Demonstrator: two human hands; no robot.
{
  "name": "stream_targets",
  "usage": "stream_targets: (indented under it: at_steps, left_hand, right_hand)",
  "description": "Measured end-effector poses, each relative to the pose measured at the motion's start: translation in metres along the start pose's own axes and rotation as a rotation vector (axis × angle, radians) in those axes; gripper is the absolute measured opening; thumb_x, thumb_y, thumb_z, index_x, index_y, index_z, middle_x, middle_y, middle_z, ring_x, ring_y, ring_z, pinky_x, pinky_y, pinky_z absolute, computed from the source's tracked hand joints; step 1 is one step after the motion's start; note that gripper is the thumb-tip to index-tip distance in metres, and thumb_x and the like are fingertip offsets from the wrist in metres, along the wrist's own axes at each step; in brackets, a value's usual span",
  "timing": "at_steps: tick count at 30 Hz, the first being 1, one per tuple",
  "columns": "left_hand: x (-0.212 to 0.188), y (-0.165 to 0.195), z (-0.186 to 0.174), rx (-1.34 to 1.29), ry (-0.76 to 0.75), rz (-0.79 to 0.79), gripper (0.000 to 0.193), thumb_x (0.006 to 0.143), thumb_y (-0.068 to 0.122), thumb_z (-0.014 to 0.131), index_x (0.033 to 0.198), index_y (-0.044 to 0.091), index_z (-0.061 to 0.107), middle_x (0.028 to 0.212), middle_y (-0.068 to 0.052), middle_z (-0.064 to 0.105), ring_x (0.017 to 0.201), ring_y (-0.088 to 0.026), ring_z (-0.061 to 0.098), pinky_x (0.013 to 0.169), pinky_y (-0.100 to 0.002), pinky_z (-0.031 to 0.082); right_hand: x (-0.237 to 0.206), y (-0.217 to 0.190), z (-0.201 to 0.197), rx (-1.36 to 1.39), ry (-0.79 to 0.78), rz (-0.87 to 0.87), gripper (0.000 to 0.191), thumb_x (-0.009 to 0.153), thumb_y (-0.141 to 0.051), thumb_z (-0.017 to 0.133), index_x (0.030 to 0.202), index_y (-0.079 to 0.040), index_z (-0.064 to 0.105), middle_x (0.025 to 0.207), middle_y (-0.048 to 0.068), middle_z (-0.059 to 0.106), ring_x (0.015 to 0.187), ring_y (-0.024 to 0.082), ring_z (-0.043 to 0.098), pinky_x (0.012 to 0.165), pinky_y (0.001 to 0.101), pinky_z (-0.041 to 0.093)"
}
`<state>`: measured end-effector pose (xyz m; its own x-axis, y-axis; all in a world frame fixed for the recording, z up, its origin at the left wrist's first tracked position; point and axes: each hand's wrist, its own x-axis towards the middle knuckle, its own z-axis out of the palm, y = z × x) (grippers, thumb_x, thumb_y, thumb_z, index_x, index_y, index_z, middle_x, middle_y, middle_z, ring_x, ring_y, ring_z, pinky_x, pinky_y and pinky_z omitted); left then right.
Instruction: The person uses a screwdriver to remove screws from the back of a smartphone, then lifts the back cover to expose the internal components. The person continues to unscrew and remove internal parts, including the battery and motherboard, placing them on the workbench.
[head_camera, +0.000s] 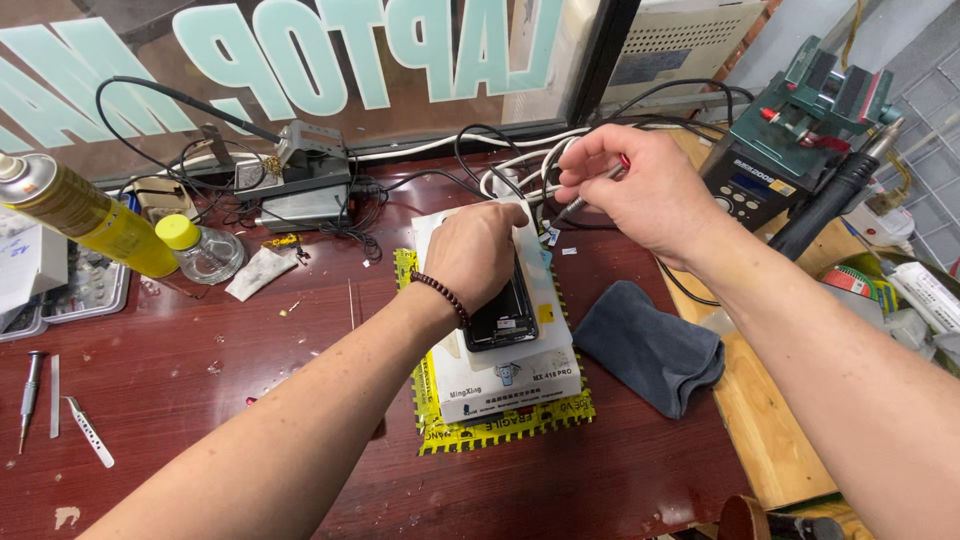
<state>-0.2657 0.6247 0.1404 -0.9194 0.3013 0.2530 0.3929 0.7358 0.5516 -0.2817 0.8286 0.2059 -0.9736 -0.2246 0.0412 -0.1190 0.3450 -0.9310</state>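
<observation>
The left hand (482, 255) is curled and lies flat on top of a black phone (503, 312). Its fingers bend down over the top end of the phone and press on it. A string of dark beads (441, 295) goes round the wrist.

The right hand (635, 190) is up above the desk, past the phone. Its fingers are closed tight around a thin tool with a red end (598, 186). The tip of the tool points down toward the top of the phone, but the left hand hides the spot where it may touch.

The phone lies on a flat white box (510, 385) in the middle of the dark red desk (180, 380). The box has small dark print along its near edge. Under the box is a yellow mat (500, 425) with black marks on its border.

A folded grey cloth (650, 345) lies just to the right of the box. On the left side stands a yellow spray can (85, 215), tilted, and next to it a small clear bottle with a yellow cap (200, 248). Near the left edge lie a small screwdriver (30, 395) and metal tweezers (90, 432).

Behind the desk is a glass pane with big pale green letters (300, 50). At the far right stands a dark green machine (790, 135) with a small screen.
</observation>
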Motion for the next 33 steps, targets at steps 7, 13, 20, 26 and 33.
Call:
stream_targets:
  at_steps: [7, 13, 20, 26, 33]
  left_hand:
    - [0.013, 0.010, 0.009, 0.237, -0.090, 0.152, 0.021, 0.086, 0.003, 0.059, 0.106, 0.004, 0.064, 0.086, -0.019, 0.071, 0.084, -0.037, 0.071, 0.072, -0.048, 0.055]
    - [0.024, 0.023, 0.007, 0.337, -0.274, 0.175, 0.032, 0.087, 0.003, 0.059, 0.116, 0.000, 0.047, 0.091, -0.022, 0.068, 0.085, -0.039, 0.071, 0.069, -0.047, 0.057]
    - [0.013, 0.020, 0.011, 0.239, -0.318, 0.061, 0.040, 0.087, -0.001, 0.055, 0.124, 0.001, 0.042, 0.108, -0.029, 0.061, 0.088, -0.042, 0.071, 0.072, -0.049, 0.058]
    - [0.006, -0.056, 0.009, -0.144, 0.376, -0.100, 0.033, 0.094, -0.003, 0.051, 0.127, 0.003, 0.051, 0.103, -0.025, 0.068, 0.094, -0.042, 0.069, 0.082, -0.050, 0.054]
    - [-0.045, -0.117, 0.024, -0.755, 0.296, -0.920, 0.042, 0.088, -0.005, 0.053, 0.129, 0.005, 0.052, 0.095, -0.010, 0.065, 0.063, -0.018, 0.061, 0.048, -0.033, 0.048]
  right_hand:
    - [-0.016, 0.009, -0.023, 0.058, -0.001, 0.106, 0.019, 0.090, 0.006, 0.061, 0.106, -0.002, 0.067, 0.100, 0.006, 0.072, 0.094, 0.017, 0.076, 0.074, 0.0276, 0.060]
    - [-0.018, 0.012, -0.033, 0.203, 0.037, 0.133, 0.018, 0.090, 0.007, 0.060, 0.106, 0.001, 0.066, 0.102, 0.010, 0.070, 0.096, 0.021, 0.076, 0.080, 0.0311, 0.064]
    - [-0.024, 0.006, -0.032, 0.207, 0.042, 0.146, 0.018, 0.090, 0.006, 0.061, 0.106, 0.001, 0.066, 0.101, 0.010, 0.070, 0.094, 0.020, 0.075, 0.080, 0.0306, 0.064]
    - [-0.028, 0.006, -0.002, 0.205, 0.047, 0.151, 0.017, 0.091, 0.002, 0.063, 0.108, -0.003, 0.066, 0.099, 0.007, 0.072, 0.093, 0.017, 0.075, 0.075, 0.0296, 0.063]
    - [-0.030, 0.003, 0.029, 0.095, 0.013, 0.084, 0.014, 0.092, -0.001, 0.064, 0.105, -0.003, 0.069, 0.099, 0.005, 0.073, 0.092, 0.014, 0.076, 0.076, 0.0283, 0.063]
